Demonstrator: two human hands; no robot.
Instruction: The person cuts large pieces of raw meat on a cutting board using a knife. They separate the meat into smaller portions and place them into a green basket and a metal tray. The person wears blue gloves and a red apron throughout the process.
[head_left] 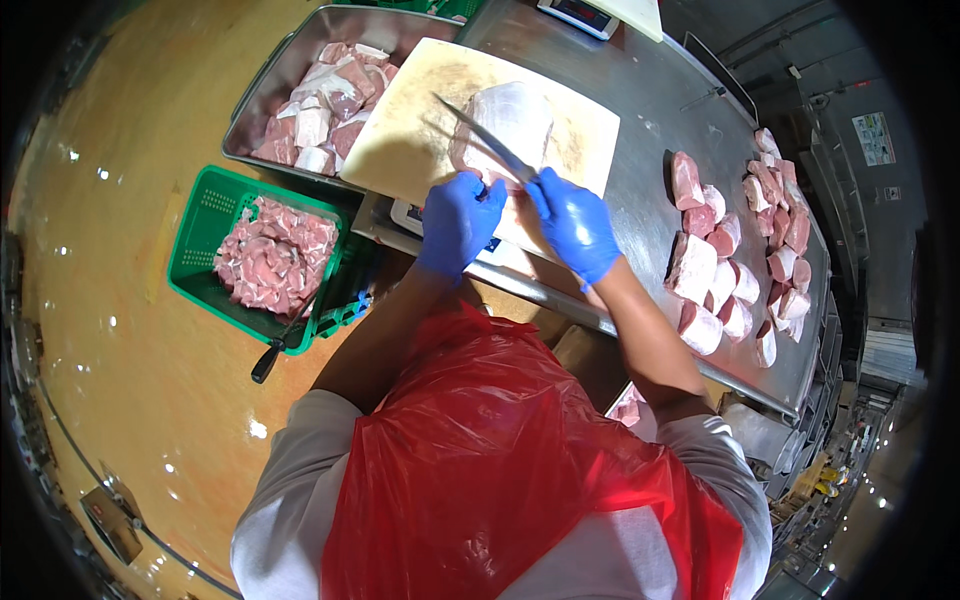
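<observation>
A large pale piece of meat (515, 115), with a whitish fat layer on top, lies on a worn cream cutting board (400, 155). My right hand (578, 228), in a blue glove, is closed round the handle of a knife (490, 142). Its long narrow blade points far left and crosses above the meat. My left hand (458, 222), also blue-gloved, has its fingers curled together at the meat's near edge, pinching a reddish bit of it. The fingertips are partly hidden.
Left of the board stands a metal tub (245, 125) of meat chunks. Below it is a green basket (190, 240) of small trimmings, with a black-handled tool (265, 362) at its rim. Cut meat pieces (692, 268) lie in rows on the steel table (640, 150). A scale (578, 15) sits at the back.
</observation>
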